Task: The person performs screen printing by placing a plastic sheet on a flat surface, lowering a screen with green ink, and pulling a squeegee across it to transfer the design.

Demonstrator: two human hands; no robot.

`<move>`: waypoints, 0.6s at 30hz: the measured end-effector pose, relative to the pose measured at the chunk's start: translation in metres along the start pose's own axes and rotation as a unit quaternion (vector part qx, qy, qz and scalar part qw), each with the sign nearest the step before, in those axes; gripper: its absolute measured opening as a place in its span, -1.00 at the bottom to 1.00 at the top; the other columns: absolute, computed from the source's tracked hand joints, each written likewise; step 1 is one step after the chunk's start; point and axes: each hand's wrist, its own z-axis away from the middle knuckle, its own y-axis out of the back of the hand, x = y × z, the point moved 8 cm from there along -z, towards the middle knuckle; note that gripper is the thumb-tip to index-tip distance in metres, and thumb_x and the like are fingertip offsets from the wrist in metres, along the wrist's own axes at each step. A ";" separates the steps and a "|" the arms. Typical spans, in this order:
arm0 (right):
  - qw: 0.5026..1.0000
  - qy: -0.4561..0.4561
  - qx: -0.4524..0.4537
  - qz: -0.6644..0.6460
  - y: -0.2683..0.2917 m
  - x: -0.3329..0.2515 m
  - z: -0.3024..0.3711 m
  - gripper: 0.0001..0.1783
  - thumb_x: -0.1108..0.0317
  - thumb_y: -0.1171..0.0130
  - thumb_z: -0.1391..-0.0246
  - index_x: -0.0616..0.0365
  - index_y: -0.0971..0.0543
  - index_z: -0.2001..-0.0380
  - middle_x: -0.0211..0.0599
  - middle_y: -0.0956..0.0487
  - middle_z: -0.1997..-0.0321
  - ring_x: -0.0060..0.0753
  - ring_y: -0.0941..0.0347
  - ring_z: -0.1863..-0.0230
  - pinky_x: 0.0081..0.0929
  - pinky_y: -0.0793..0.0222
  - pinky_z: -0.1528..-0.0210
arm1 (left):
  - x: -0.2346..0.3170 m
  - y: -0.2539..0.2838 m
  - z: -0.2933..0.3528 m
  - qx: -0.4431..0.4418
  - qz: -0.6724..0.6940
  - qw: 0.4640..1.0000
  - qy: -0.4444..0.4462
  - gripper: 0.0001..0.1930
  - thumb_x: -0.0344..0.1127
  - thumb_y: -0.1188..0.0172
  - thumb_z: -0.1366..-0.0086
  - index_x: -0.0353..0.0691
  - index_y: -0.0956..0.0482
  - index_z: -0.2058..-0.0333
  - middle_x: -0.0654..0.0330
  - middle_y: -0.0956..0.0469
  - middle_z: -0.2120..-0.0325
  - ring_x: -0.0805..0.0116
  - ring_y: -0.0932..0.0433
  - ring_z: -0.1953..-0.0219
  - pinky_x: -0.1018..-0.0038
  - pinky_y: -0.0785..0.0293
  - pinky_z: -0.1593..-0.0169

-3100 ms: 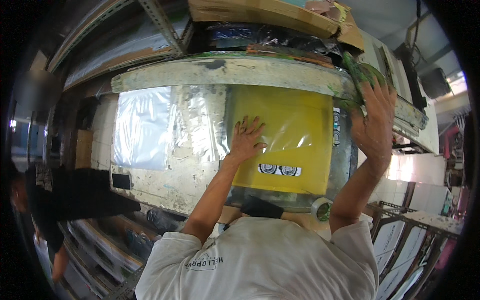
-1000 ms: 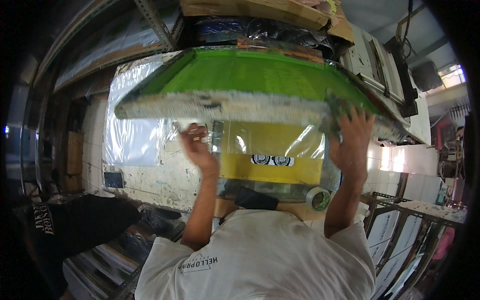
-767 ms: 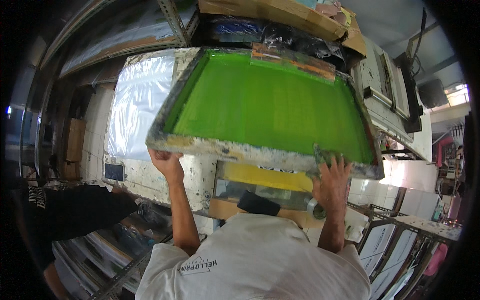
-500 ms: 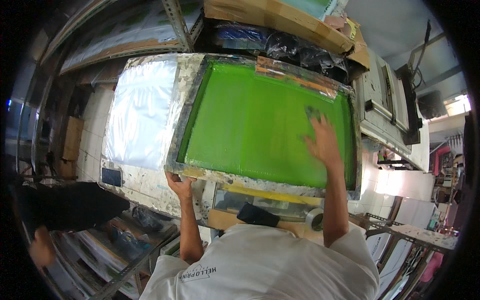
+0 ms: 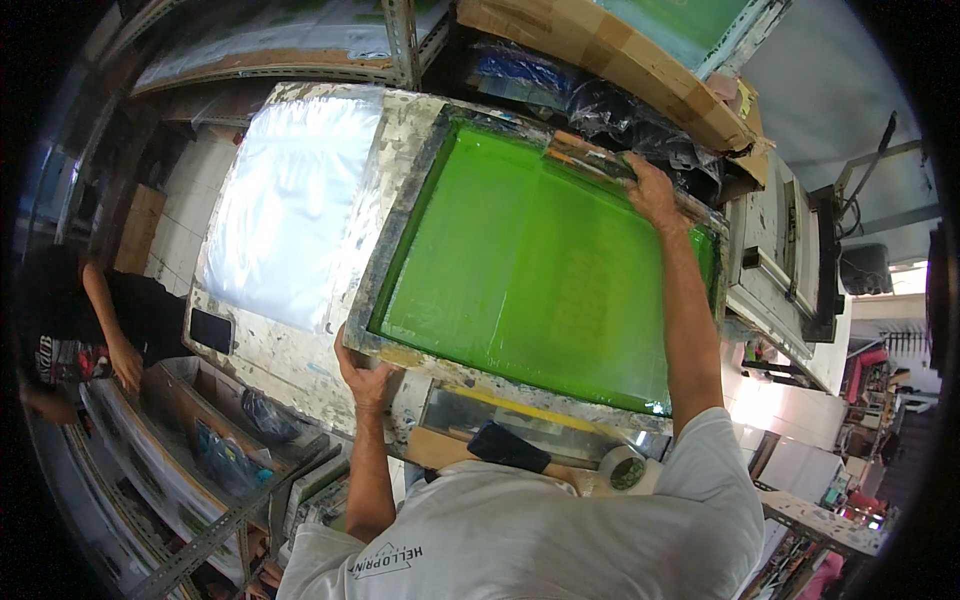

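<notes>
Large rectangular screen with paint-spattered frame and bright green mesh (image 5: pixel 540 270): on the off-white, paint-flecked table (image 5: pixel 285 350), in front of the person, skewed in view. Can't tell if its near edge sits fully flat.

Left hand (image 5: pixel 366 383): curled around the screen's near-left corner, holding it. Some fingers hidden.

Right hand (image 5: pixel 655 195): at the far rim, fingers bent over the brown-orange wooden bar (image 5: pixel 587 155) lying along it. Touching; can't tell if the grip is closed. That forearm crosses above the mesh's right part.

Narrow yellow strip (image 5: pixel 520 405) shows just beyond the near rim. Stack of glossy whitish plastic sheets (image 5: pixel 295 200) on the table, left of the screen. Black flat rectangle (image 5: pixel 211 332) at the table's near-left corner. Tape roll (image 5: pixel 623 467) and black cloth-like piece (image 5: pixel 508 448) between screen and person.

Co-worker's hand (image 5: pixel 127 365): far left, well apart.
</notes>
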 end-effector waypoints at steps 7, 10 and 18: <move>0.994 0.014 0.034 0.099 -0.011 -0.032 0.056 -0.55 0.46 -0.16 0.17 0.06 -0.47 0.08 -0.03 -0.52 0.32 0.04 -0.42 0.22 -0.05 -0.28 0.11 | -0.006 0.000 0.001 -0.010 -0.037 0.999 0.015 -0.04 -0.28 -0.51 0.22 -0.27 -0.13 -0.16 0.07 -0.35 0.02 0.19 -0.36 -0.01 0.32 -0.27 -0.10; 0.994 0.016 0.041 0.097 -0.009 -0.070 0.105 -0.61 0.47 -0.12 0.20 0.07 -0.48 0.17 -0.03 -0.50 0.40 0.02 -0.43 0.30 -0.08 -0.25 0.23 | -0.005 0.001 0.000 -0.017 -0.055 0.998 -0.005 -0.05 -0.29 -0.48 0.22 -0.27 -0.14 -0.16 0.08 -0.35 0.03 0.20 -0.35 -0.01 0.31 -0.25 -0.11; 0.999 -0.023 -0.003 0.029 0.026 -0.190 0.252 -0.76 0.49 -0.09 0.27 0.15 -0.50 0.38 0.01 -0.48 0.44 0.05 -0.43 0.32 -0.10 -0.25 0.29 | -0.015 0.009 0.003 -0.014 -0.075 0.997 -0.017 -0.07 -0.32 -0.45 0.25 -0.27 -0.17 -0.16 0.14 -0.24 0.09 0.22 -0.29 -0.02 0.31 -0.21 -0.12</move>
